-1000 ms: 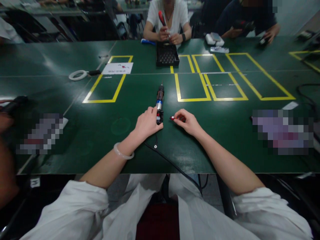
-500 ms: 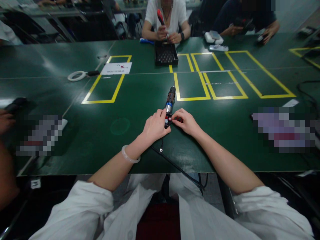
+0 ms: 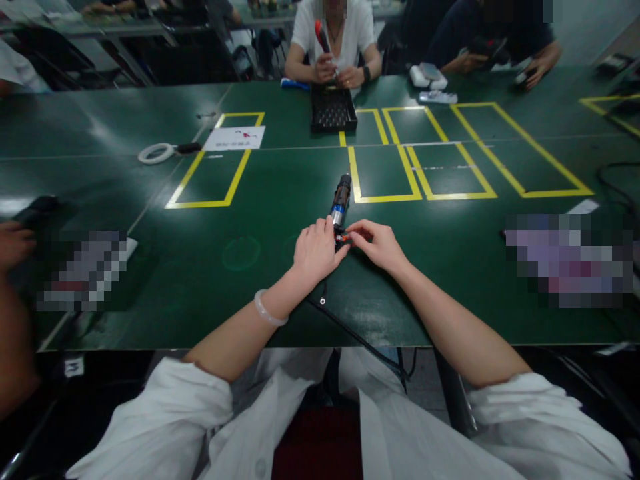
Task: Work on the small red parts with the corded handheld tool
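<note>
In front of me on the green table lies an electric screwdriver (image 3: 341,195) with exposed innards: a black nose, a brown-black section, then a blue band and a silver cylinder. My left hand (image 3: 316,248) is closed around its near end, hiding most of that part. From the right, the thumb and fingertips of my right hand (image 3: 379,244) pinch at a small red-orange piece (image 3: 344,238) beside my left thumb. Its exact shape is too small to make out. A black cable (image 3: 350,328) runs from under my left hand over the table edge, and a small ring-shaped end (image 3: 323,301) lies near it.
Yellow tape outlines (image 3: 387,199) mark the table (image 3: 270,293). Across from me, a person (image 3: 333,40) holds a red-handled tool over a black tray (image 3: 334,120). A paper sheet (image 3: 235,138) and a white ring (image 3: 156,154) lie left; blurred-out items lie at both sides.
My left hand has shifted slightly right and covers more of the screwdriver's near end. My right hand has moved slightly right, its fingers still at the red piece. The screwdriver stays put.
</note>
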A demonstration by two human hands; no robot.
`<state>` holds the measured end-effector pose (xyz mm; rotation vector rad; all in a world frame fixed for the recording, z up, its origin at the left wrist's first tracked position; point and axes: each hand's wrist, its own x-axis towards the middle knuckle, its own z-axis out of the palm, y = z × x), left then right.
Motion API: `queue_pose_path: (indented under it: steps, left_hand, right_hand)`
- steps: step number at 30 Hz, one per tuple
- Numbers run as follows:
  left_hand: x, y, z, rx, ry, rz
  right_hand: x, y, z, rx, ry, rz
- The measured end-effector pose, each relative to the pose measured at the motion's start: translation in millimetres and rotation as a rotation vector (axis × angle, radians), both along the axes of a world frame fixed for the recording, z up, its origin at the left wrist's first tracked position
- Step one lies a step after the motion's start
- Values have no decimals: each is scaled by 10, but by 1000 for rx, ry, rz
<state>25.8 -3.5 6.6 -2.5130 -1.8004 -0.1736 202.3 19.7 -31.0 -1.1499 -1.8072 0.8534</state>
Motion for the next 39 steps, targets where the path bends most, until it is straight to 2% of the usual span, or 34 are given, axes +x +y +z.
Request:
queue_pose_path:
  steps: [4, 8, 14, 18, 24, 33, 36, 39]
  left_hand:
    - [-14, 20, -23, 20, -24, 44]
    - [-116, 39, -45, 29, -29, 33]
    - [-416, 44, -24, -4, 12, 37]
    - [-777, 66, 3, -22, 42, 106]
    - [-1517, 136, 48, -43, 86, 305]
    - [-2634, 344, 77, 10, 364, 570]
    - [-2879, 387, 76, 11, 408, 627]
    - [-2977, 373, 86, 102, 394, 632]
  right_hand:
    - [-2, -12, 0, -61, 124, 72]
    - [-25, -42, 11, -88, 225, 133]
    - [14, -10, -31, -56, 130, 91]
    - [27, 8, -57, -47, 102, 84]
    - [-5, -30, -27, -60, 72, 107]
    - [-3, -24, -23, -68, 41, 123]
    - [-4, -19, -37, -71, 40, 132]
    - [-3, -14, -52, -72, 38, 141]
